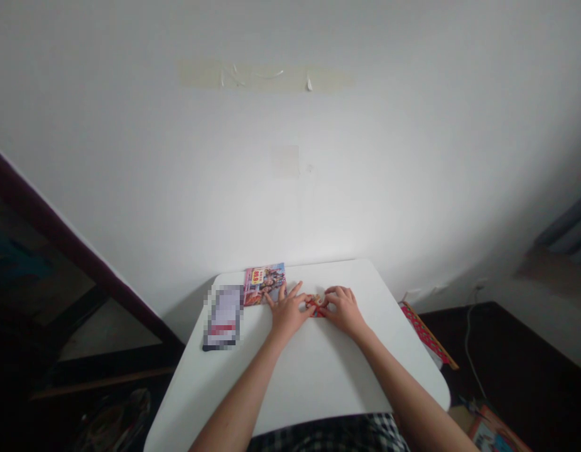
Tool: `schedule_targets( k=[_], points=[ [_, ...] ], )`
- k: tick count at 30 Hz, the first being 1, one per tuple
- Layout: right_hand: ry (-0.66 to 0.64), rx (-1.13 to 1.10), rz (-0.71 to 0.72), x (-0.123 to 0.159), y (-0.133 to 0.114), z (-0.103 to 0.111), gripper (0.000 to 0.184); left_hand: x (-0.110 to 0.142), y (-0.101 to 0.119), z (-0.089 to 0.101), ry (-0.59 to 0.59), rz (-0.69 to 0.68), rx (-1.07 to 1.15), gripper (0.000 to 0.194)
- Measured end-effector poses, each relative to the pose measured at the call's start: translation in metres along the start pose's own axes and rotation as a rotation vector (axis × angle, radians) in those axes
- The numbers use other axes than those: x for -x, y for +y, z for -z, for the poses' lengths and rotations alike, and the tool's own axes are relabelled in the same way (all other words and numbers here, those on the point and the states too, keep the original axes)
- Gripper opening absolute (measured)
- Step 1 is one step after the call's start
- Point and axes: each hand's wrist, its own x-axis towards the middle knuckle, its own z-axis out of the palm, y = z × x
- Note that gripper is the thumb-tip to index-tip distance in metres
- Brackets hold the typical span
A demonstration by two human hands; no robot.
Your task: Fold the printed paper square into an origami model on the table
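The white, round-cornered bench [313, 370] carries everything. At its far edge, about eleven o'clock from the hands, lies a colourful printed booklet [264, 284], with a blurred dark flat packet [223, 317] at nine o'clock. The left hand [286, 311] presses flat, fingers spread, its grip wide. The right hand [343, 309] is curled, grip narrow, pinching a small red folded paper piece [317, 306] lying on the bench between both hands. Judging by its small, compact shape, the folding looks well along, but how much remains I cannot tell.
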Motion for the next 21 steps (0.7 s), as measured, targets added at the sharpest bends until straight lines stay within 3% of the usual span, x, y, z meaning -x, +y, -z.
schedule_targets(
  k=[21],
  points=[
    [-0.007, 0.019, -0.036, -0.0008, -0.0023, -0.0031, 0.013, -0.0037, 0.0001, -0.0013, -0.049, 0.064, 0.005, 0.022]
  ],
)
